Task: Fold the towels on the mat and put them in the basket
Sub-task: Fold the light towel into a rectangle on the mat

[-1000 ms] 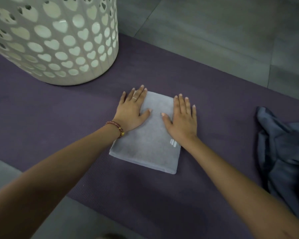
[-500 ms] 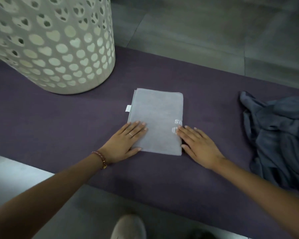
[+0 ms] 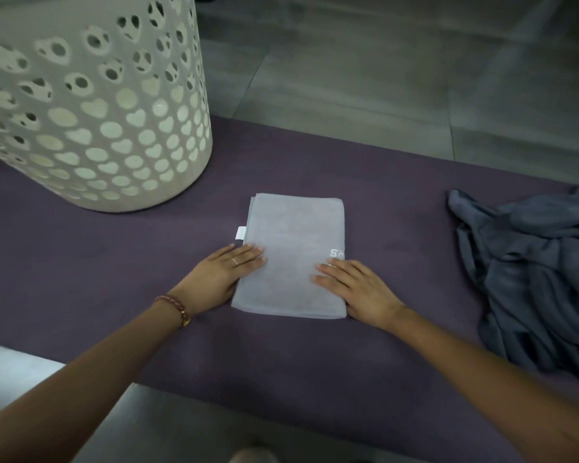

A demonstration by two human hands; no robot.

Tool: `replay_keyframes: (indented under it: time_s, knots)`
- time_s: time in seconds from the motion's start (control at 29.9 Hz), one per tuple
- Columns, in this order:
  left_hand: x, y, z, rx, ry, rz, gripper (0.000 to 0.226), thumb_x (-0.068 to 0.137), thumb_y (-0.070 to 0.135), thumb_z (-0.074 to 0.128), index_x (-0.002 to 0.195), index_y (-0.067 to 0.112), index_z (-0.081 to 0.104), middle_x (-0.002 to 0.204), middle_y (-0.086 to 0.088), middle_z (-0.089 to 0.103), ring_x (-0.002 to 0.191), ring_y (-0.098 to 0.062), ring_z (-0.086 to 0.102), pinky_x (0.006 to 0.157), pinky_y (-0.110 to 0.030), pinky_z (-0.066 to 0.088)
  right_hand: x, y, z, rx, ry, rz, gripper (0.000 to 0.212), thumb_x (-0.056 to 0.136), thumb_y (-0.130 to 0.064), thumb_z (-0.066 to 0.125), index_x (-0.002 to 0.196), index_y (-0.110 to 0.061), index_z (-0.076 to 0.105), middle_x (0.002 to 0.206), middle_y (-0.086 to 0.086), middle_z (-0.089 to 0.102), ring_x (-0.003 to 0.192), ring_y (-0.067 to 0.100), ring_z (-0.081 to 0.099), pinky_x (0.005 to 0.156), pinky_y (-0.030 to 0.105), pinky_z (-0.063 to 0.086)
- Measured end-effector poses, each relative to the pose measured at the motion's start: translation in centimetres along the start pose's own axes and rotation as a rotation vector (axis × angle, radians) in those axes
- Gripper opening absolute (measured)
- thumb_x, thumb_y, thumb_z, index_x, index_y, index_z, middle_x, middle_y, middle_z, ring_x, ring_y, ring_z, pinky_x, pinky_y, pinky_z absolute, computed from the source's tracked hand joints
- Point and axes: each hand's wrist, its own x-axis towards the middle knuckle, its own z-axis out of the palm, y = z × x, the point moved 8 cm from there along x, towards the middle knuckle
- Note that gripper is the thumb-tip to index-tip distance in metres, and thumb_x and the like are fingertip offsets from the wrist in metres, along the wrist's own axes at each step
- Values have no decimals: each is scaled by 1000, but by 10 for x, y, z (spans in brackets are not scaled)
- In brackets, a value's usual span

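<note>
Head view: one pale grey towel (image 3: pixel 291 252) lies on the purple mat (image 3: pixel 114 262), folded into a neat, thick rectangle with a soft, short nap. A small white tag (image 3: pixel 240 233) sticks out of its left edge, its print too small to read. White stitched letters (image 3: pixel 336 252) sit by the right edge; they begin with "S", and the rest is partly covered. The left hand (image 3: pixel 221 279) lies flat at the towel's near left edge, its straight fingers together and resting on the cloth. The right hand (image 3: pixel 358 289) lies flat at the near right corner, fingers straight and slightly spread on the cloth. Neither hand pinches anything. The left hand wears one thin ring (image 3: pixel 234 261) and one beaded bracelet (image 3: pixel 176 307). A second towel (image 3: pixel 532 272), dark blue-grey, sits crumpled in loose folds on the mat well to the right. One round cream basket (image 3: pixel 91 128), hard-walled and pierced with rows of heart-shaped holes, stands on the mat's far left. Smooth grey tiles (image 3: pixel 348 78) cover the floor beyond.
</note>
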Motion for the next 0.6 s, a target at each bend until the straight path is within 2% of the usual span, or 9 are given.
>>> replay_keyframes:
  time_s: [0.07, 0.13, 0.27, 0.33, 0.44, 0.54, 0.6]
  knots:
    - [-5, -2, 7, -43, -19, -21, 65, 89, 26, 35, 151, 29, 15, 156, 1, 24, 145, -4, 1, 115, -30, 14, -5, 0, -1, -16, 37, -45, 79, 74, -23, 73, 143, -23, 35, 147, 3, 41, 135, 25, 33, 113, 38, 23]
    - [-9, 1, 10, -36, -73, 18, 68, 91, 27, 37, 152, 25, 8, 159, 0, 10, 147, -13, 2, 116, -34, 13, -9, -1, -2, -44, 72, -107, 80, 76, -33, 71, 145, -25, 31, 151, 3, 33, 138, 27, 29, 115, 41, 19]
    - [-12, 5, 4, 87, -144, 150, 82, 78, 30, 45, 152, 21, 12, 160, -10, 2, 147, -25, -2, 119, -35, 4, -14, -2, -1, -116, 107, -173, 91, 69, -41, 74, 146, -26, 29, 152, 4, 26, 139, 30, 25, 115, 44, 17]
    - [-12, 5, 2, 94, -138, 154, 83, 76, 35, 45, 152, 23, 15, 159, -13, 5, 147, -29, 2, 118, -35, 6, -15, -4, 1, -133, 135, -191, 89, 69, -39, 75, 145, -26, 31, 152, 5, 26, 138, 31, 27, 114, 44, 19]
    - [-11, 7, 2, 124, -82, 165, 74, 82, 45, 45, 149, 21, 23, 155, -16, 21, 143, -31, 18, 114, -38, 19, -17, -8, 1, -91, 190, -206, 81, 72, -34, 75, 142, -25, 35, 150, 5, 30, 135, 30, 31, 114, 42, 19]
    - [-8, 7, 2, 91, -17, 143, 64, 88, 47, 42, 145, 21, 30, 151, -13, 33, 141, -26, 24, 113, -36, 24, -18, -8, -8, 83, 241, -167, 59, 85, -31, 57, 140, -25, 38, 148, 4, 40, 136, 28, 32, 116, 36, 17]
    - [-5, 6, -3, 27, 7, 128, 60, 87, 43, 46, 142, 23, 34, 148, -10, 38, 143, -17, 19, 115, -33, 19, -20, -4, -10, 148, 227, -136, 50, 91, -32, 47, 140, -25, 38, 147, 3, 41, 137, 25, 31, 117, 34, 17]
